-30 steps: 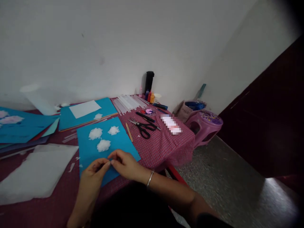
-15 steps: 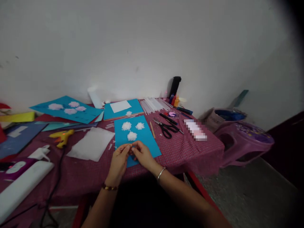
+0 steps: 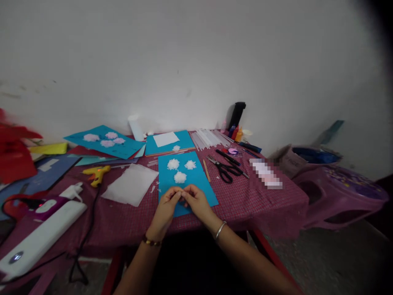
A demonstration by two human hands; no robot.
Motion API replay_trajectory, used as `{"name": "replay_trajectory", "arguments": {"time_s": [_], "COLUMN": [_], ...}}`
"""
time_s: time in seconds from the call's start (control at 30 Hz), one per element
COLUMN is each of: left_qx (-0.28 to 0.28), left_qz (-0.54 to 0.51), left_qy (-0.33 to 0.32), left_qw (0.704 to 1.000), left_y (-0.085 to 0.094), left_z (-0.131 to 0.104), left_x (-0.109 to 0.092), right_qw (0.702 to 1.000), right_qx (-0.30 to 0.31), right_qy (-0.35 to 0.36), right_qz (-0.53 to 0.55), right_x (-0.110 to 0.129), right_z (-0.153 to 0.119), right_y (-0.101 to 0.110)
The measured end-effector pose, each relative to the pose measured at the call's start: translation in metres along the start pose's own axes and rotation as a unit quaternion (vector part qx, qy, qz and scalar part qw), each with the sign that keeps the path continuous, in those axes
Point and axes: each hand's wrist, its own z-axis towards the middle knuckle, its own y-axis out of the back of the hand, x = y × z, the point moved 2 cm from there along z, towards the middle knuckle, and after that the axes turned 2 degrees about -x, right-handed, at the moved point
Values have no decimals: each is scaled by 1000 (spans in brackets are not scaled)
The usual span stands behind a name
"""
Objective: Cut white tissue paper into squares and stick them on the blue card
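Note:
My left hand [image 3: 168,203] and my right hand [image 3: 196,201] meet over the near part of a blue sheet [image 3: 201,180]. Thumbs and forefingers of both are pinched together at one spot; whatever sits between them is too small to make out. Just beyond the fingertips, three white fluffy paper flowers lie on the sheet: a near one [image 3: 180,177], a left one [image 3: 173,164] and a right one [image 3: 190,164]. A pencil [image 3: 206,170] lies along the sheet's right edge, with black-handled scissors [image 3: 225,169] beside it.
Left of the sheet are white paper sheets [image 3: 130,184], a yellow glue gun [image 3: 96,174] with its cord and a white power strip [image 3: 46,237]. Behind stand another blue sheet with pinkish flowers [image 3: 104,141], glue sticks [image 3: 210,139] and paint bottles [image 3: 236,133]. A pink stool [image 3: 340,200] is at right.
The camera view has turned slightly left, so everything appears shifted right. Both hands stay pinched together over the blue sheet, with little other movement.

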Motion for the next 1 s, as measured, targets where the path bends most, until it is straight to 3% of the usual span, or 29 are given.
{"name": "replay_trajectory", "arguments": {"time_s": [0.4, 0.6, 1.0], "left_qx": [-17, -41, -67], "left_qz": [95, 210, 322], "left_qy": [-64, -137, -218], "left_qw": [993, 967, 919], "left_y": [-5, -8, -6], "left_z": [-8, -17, -23], "left_x": [-12, -10, -6], "right_qw": [1000, 999, 989], "right_qx": [-1, -43, -101], "right_qy": [-5, -5, 32], "right_qz": [14, -15, -104], "right_x": [-4, -2, -1], "right_z": [-6, -6, -7], "right_y": [7, 6, 3]}}
